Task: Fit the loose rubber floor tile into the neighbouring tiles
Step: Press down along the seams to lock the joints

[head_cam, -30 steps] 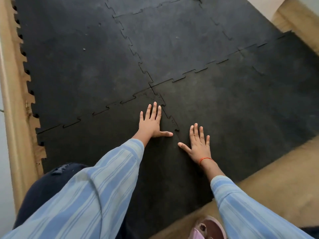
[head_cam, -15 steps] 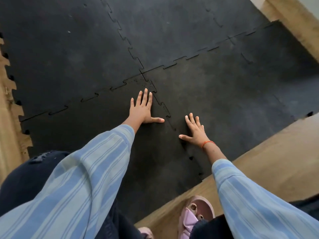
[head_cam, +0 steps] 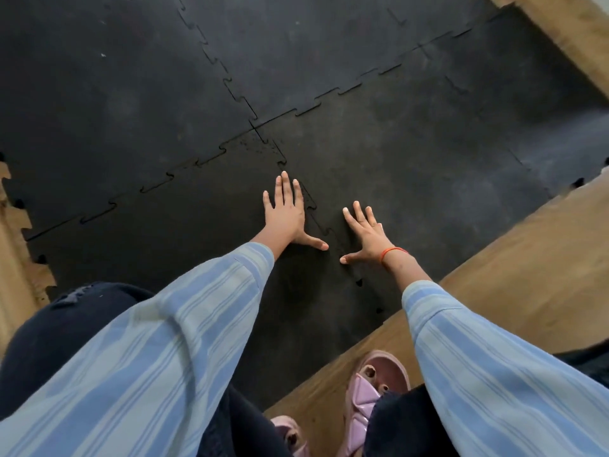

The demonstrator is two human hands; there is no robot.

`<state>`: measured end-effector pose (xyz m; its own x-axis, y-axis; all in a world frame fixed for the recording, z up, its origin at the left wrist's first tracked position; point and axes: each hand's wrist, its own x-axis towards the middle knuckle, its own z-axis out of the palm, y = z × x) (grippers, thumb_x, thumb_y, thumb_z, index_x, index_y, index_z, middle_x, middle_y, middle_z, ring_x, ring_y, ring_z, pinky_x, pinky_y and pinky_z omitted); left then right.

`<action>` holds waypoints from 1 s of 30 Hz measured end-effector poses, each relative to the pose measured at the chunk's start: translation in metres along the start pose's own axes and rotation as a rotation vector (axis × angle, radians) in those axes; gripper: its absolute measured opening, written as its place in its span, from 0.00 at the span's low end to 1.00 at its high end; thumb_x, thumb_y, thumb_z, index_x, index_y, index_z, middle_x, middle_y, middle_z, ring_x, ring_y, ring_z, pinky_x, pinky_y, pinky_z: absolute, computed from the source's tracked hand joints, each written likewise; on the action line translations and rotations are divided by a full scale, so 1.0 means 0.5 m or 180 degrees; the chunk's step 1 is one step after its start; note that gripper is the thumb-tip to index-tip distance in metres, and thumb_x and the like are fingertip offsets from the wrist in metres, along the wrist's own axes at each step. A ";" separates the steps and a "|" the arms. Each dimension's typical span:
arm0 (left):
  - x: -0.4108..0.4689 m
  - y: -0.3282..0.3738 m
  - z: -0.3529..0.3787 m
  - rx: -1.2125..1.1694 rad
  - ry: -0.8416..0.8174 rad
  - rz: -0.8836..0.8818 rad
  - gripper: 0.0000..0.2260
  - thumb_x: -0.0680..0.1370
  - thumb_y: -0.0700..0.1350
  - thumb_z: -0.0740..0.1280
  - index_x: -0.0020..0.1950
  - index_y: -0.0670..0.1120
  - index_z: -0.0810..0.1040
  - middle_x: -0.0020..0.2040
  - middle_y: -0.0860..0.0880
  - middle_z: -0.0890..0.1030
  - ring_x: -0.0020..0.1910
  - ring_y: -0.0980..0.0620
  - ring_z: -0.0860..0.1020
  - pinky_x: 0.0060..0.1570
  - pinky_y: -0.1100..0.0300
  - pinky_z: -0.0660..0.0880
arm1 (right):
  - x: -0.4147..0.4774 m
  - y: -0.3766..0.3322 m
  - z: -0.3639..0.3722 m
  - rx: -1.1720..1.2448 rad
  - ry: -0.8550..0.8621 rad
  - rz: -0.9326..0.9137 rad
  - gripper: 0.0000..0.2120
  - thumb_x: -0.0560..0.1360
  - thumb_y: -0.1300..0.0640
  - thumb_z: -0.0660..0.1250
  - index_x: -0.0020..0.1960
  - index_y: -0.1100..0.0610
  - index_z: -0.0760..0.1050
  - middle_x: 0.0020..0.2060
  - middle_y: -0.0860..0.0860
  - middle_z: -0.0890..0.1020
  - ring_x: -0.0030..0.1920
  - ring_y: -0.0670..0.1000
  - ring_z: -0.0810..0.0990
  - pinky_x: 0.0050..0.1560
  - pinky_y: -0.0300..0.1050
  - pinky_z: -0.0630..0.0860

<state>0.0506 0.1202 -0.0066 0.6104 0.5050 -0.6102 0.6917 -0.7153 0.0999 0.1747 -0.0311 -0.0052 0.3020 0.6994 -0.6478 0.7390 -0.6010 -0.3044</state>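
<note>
Black rubber puzzle-edge tiles cover the floor. The near tile [head_cam: 184, 245] lies under my left arm, its toothed right edge meeting the neighbouring tile [head_cam: 428, 179]. My left hand [head_cam: 286, 214] lies flat, fingers spread, on the near tile just left of that seam. My right hand [head_cam: 367, 235], with a red thread at the wrist, presses flat on the neighbouring tile just right of the seam. Between my thumbs the seam's teeth look only partly seated, with small gaps [head_cam: 359, 282] further toward me. Neither hand holds anything.
Bare wooden floor [head_cam: 514, 268] borders the mat on the right and on the far left [head_cam: 13, 258]. My feet in pink sandals [head_cam: 372, 400] stand on the wood at the bottom. Further tiles [head_cam: 313, 44] lie joined beyond the cross-shaped junction.
Both hands have slid toward me along the seam, away from the four-tile junction. The camera has tilted down and shifted, so my sandals and more wood floor show.
</note>
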 end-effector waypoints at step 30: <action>0.003 -0.061 0.089 -0.0084 0.1274 0.0443 0.32 0.79 0.66 0.45 0.79 0.54 0.40 0.80 0.51 0.39 0.78 0.51 0.40 0.75 0.48 0.40 | -0.058 -0.079 0.218 -0.0593 0.1816 -0.0095 0.27 0.81 0.46 0.45 0.77 0.56 0.55 0.77 0.51 0.58 0.77 0.50 0.54 0.75 0.51 0.45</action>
<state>0.0133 0.1212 -0.0454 0.7969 0.5558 -0.2368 0.5984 -0.7800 0.1831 0.0711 -0.0701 -0.0505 0.5171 0.8431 -0.1480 0.8297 -0.5362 -0.1556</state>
